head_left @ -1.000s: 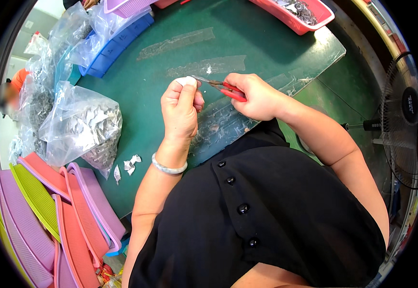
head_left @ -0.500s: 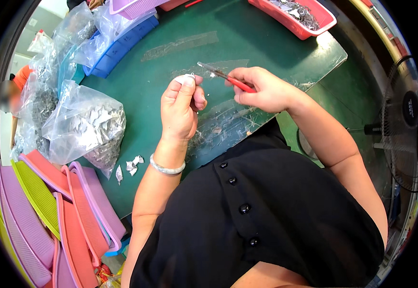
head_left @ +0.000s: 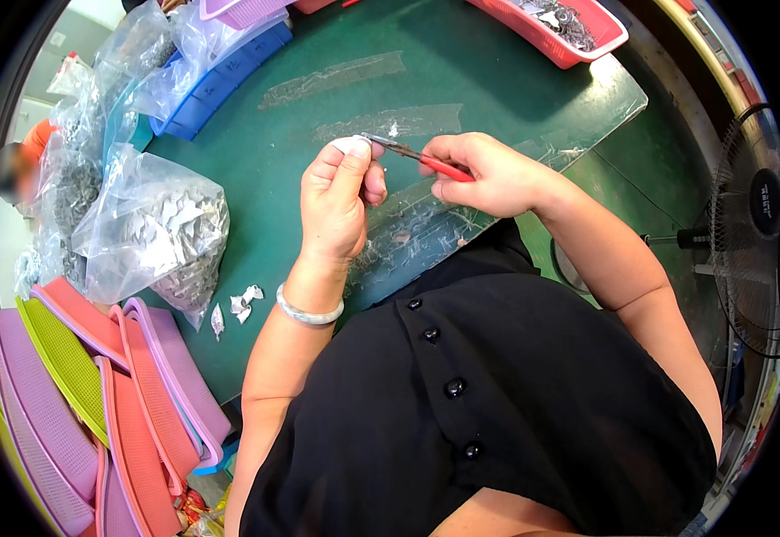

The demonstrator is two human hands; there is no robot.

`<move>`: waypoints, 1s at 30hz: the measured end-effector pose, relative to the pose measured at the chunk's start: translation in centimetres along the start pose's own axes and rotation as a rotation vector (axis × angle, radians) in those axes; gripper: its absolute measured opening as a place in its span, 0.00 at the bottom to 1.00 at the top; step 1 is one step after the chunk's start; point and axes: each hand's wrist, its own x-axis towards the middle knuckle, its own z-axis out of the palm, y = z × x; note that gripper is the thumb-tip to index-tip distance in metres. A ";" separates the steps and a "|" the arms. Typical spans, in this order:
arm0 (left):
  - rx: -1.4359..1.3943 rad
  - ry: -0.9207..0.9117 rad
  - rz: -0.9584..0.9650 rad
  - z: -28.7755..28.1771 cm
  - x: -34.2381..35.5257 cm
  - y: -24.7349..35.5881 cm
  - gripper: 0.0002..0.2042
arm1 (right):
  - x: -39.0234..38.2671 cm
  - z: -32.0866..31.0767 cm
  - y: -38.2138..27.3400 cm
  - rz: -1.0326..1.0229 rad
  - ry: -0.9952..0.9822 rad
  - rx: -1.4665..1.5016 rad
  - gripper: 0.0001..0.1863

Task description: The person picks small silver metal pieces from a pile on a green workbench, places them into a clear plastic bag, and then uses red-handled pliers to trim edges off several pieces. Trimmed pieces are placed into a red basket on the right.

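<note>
My left hand is raised over the green table, its thumb and forefinger pinched around a small whitish piece that is mostly hidden. White covers the tip of that thumb. In my right hand is a pair of red-handled pliers with slim grey jaws. The jaw tips meet my left fingertips at the pinched piece. Tiny white bits lie on the table just beyond my hands. A few silvery-white crumpled pieces rest left of my left forearm.
A clear bag of silvery pieces stands on the left, near stacked coloured plastic baskets. A blue crate and more bags are at far left. The red basket at far right holds metal parts. A fan stands right; another person is at left.
My right hand has brought the pliers' jaws left and down onto the piece at my left fingertips. My left hand keeps its pinch, nearly still. The view has shifted slightly.
</note>
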 end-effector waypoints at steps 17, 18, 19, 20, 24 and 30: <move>0.053 0.173 0.060 0.3 0.2 -1.1 0.08 | 0.9 1.9 0.3 -0.015 0.183 -0.121 0.12; 0.055 0.189 0.065 0.3 0.2 -1.2 0.08 | 1.0 2.0 0.3 -0.008 0.202 -0.130 0.13; 0.057 0.205 0.072 0.3 0.1 -1.3 0.08 | 1.1 2.2 0.4 -0.020 0.212 -0.142 0.13; 0.056 0.212 0.073 0.3 0.2 -1.3 0.08 | 1.2 2.3 0.5 -0.032 0.223 -0.154 0.13; 0.060 0.245 0.076 0.4 0.3 -1.3 0.07 | 1.5 2.4 0.5 -0.061 0.249 -0.202 0.14; 0.073 0.282 0.078 0.4 0.4 -1.7 0.07 | 1.9 3.0 1.3 -0.112 0.318 -0.296 0.15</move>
